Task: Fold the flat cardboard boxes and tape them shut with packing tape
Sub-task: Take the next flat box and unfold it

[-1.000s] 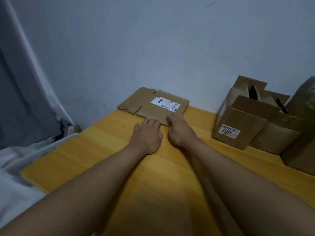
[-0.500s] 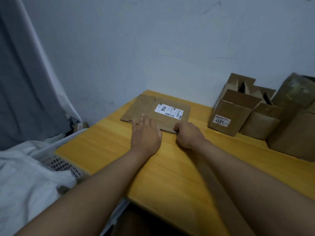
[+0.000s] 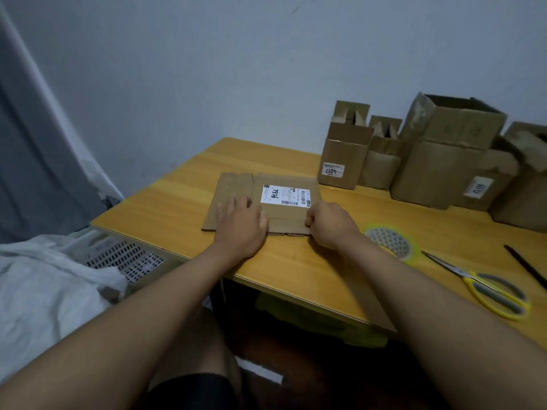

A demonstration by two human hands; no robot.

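- Head view: a flat box (image 3: pixel 268 199) lies on the table (image 3: pixel 183 202) just above the frame's centre, its white label (image 3: pixel 286 195) facing up.
- The left hand (image 3: pixel 241 224) rests palm-down on the lower left part of the box, fingers spread and straight.
- The right hand (image 3: pixel 331 223) sits at the box's lower right corner, fingers curled and seemingly pinching the cardboard edge; the contact itself is partly hidden by the knuckles.
- Right of centre, a tape roll (image 3: pixel 392 241) lies flat on the table, partly behind the right forearm; scissors (image 3: pixel 485 287) with yellow handles lie further right, and a dark pen (image 3: pixel 525 266) at the right edge.
- In the upper right, several standing boxes (image 3: pixel 438 161) are lined against the wall, tops open, flaps up.
- Progress, as a judgement: this box is not yet opened out, so folding, closing and taping all remain. The standing boxes look formed but unsealed at the top; whether their bottoms are taped cannot be told.
- At the lower left, a white perforated basket (image 3: pixel 127 258) and pale cloth (image 3: pixel 44 291) sit beside the table.
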